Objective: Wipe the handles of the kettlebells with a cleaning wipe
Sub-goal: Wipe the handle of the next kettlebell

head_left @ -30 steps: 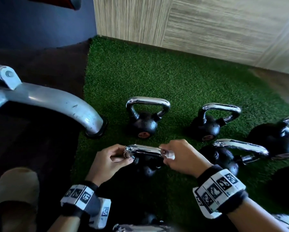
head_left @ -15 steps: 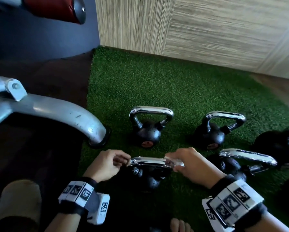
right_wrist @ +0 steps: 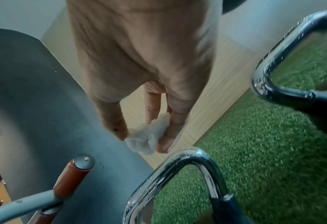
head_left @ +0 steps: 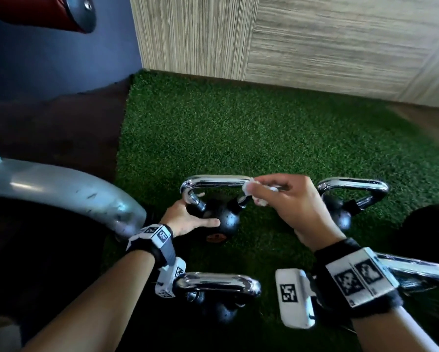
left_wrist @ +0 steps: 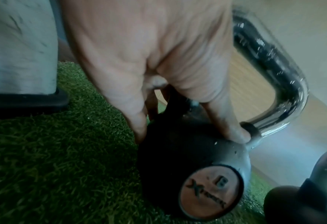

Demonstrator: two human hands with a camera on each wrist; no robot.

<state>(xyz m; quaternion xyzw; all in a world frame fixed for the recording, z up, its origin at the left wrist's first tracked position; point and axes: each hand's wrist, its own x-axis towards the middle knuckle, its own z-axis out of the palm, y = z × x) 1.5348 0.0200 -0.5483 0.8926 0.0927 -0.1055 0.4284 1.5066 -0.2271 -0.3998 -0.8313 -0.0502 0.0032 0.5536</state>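
Several black kettlebells with chrome handles stand on green turf. My left hand grips the ball of the far left kettlebell, thumb across its front; in the left wrist view the left hand straddles that kettlebell. My right hand pinches a crumpled white wipe at the right corner of that kettlebell's handle. From the right wrist, the wipe sits between thumb and fingers just above the handle's bend. A nearer kettlebell's handle lies under my left wrist.
A grey metal machine leg ends at the turf's left edge, close to my left hand. Two more chrome handles and a dark ball crowd the right. A wood-panel wall bounds the turf behind.
Both hands left the near kettlebell's handle and moved forward to the far left kettlebell. The left hand now holds its ball; the right brought the wipe to its handle's right corner.
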